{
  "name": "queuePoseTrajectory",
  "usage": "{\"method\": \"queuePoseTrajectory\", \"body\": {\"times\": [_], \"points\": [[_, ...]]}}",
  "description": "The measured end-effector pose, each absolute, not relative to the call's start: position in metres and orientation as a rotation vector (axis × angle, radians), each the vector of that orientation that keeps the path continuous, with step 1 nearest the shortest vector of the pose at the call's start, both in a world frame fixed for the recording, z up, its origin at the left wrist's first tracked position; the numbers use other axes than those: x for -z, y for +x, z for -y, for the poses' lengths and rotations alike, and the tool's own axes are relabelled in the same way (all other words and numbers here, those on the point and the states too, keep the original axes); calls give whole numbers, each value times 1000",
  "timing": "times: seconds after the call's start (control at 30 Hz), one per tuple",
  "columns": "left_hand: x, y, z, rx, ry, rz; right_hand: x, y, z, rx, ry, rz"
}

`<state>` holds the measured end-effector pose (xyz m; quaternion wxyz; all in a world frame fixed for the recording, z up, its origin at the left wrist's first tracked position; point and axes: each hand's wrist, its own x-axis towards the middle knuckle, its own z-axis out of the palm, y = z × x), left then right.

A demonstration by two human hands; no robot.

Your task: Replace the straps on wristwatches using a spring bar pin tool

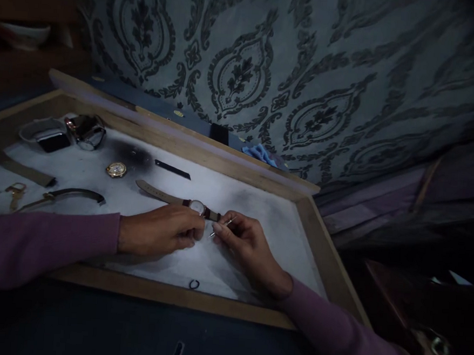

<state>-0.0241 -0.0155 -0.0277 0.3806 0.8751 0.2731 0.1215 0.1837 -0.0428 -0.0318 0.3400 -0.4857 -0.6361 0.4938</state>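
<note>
A wristwatch (196,207) with a white dial lies on the white tray bottom, its brown strap stretched out to both sides. My left hand (164,229) rests just in front of it, fingers curled and pressed together; whatever they hold, if anything, is hidden. At the strap's right end, my right hand (250,246) pinches a thin silvery metal tool (229,221) between thumb and fingers, its tip pointing down to the left. Its exact kind is too small to make out. A small dark ring (194,285) lies nearer to me.
The wooden-framed tray (139,292) has raised edges. Toward its left lie a square-faced smartwatch (54,142), a metal-banded watch (89,133), a gold watch case (116,169) and loose straps (79,193). A black flat strip (172,169) lies behind. A blue cloth (260,153) sits beyond the back edge.
</note>
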Motion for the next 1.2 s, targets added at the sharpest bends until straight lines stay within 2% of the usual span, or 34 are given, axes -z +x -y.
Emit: {"method": "queuePoseTrajectory", "body": {"times": [0.17,0.77,0.93,1.2], "points": [[23,-20,16,-360,2238,-643,30,181,40,-1503,-1219,1448],[22,-21,13,-451,2319,-626,25,180,37,-1706,-981,1322],[15,-25,8,-518,2338,-796,23,186,39,-1781,-947,1251],[3,-15,10,-634,1834,-803,15,185,43,-1725,-1008,1479]]}}
